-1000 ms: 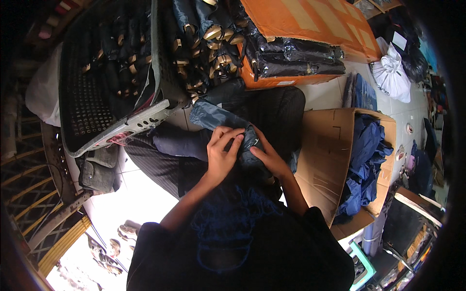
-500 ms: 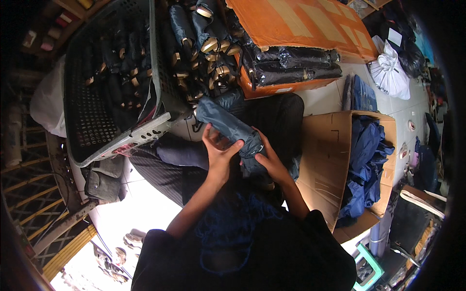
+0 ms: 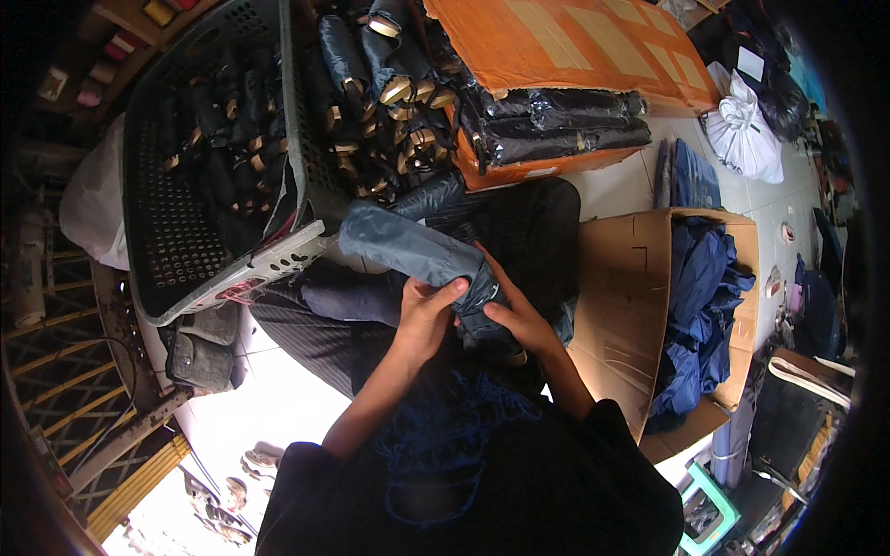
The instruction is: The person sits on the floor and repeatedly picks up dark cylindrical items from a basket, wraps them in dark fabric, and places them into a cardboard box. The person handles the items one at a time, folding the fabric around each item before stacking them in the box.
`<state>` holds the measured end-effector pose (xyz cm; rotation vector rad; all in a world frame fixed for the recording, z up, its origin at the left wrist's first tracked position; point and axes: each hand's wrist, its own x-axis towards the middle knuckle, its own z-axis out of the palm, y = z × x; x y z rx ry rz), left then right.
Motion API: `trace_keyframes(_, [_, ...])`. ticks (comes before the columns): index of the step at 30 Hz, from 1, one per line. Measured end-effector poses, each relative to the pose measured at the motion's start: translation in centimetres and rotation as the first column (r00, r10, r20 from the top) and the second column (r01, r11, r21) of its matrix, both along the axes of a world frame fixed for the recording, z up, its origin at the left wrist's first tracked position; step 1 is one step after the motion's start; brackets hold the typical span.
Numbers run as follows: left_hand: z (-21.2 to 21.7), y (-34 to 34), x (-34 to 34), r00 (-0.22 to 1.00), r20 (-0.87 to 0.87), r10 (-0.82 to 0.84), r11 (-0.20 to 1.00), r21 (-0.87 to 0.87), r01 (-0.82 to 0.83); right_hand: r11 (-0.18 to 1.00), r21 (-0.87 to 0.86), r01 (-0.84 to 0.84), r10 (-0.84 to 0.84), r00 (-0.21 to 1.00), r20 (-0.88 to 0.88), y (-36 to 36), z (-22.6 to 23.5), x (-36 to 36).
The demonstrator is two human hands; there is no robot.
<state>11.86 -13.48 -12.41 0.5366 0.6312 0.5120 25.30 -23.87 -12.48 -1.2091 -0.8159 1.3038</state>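
Note:
A folded umbrella (image 3: 408, 243) in shiny dark blue-grey fabric lies slantwise in front of me, its thick end pointing far left. My left hand (image 3: 428, 313) grips it from below near its middle, thumb on top. Around its nearer end closes my right hand (image 3: 519, 315), thumb pressing on the bunched fabric. Parts of the fingers are hidden behind the cloth. Just beyond, another rolled dark piece (image 3: 431, 196) rests by my leg.
A grey perforated basket (image 3: 311, 243) at left holds several dark folded umbrellas; more with tan ends (image 3: 399, 93) are heaped beside it. Behind stands an orange carton (image 3: 556, 46) with plastic-wrapped packs. At right, a cardboard box (image 3: 621, 296) holds blue fabric (image 3: 695, 306). A green stool (image 3: 709, 510) is lower right.
The umbrella's far end has swung left and toward me. My left hand has slid nearer my right hand, its fingers moving from the side to underneath.

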Motion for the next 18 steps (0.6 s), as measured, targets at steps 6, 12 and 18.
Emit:
trace_keyframes(6, [0.0,1.3,-0.4,0.988,-0.05,-0.144,0.971,0.186,0.151,0.981,-0.18,-0.067,0.043,0.99,-0.135,-1.1,-0.4,0.0])
trace_keyframes(12, [-1.5,0.1,-1.1,0.987,-0.039,-0.156,0.979,0.127,0.16,0.993,-0.115,-0.005,-0.024,0.969,-0.244,-0.9,-0.2,-0.4])
trace_keyframes(18, [-1.3,-1.0,-1.8,0.975,-0.134,-0.176,0.967,0.161,0.197,0.989,-0.141,0.05,-0.088,0.956,-0.28,-1.3,-1.1,-1.1])
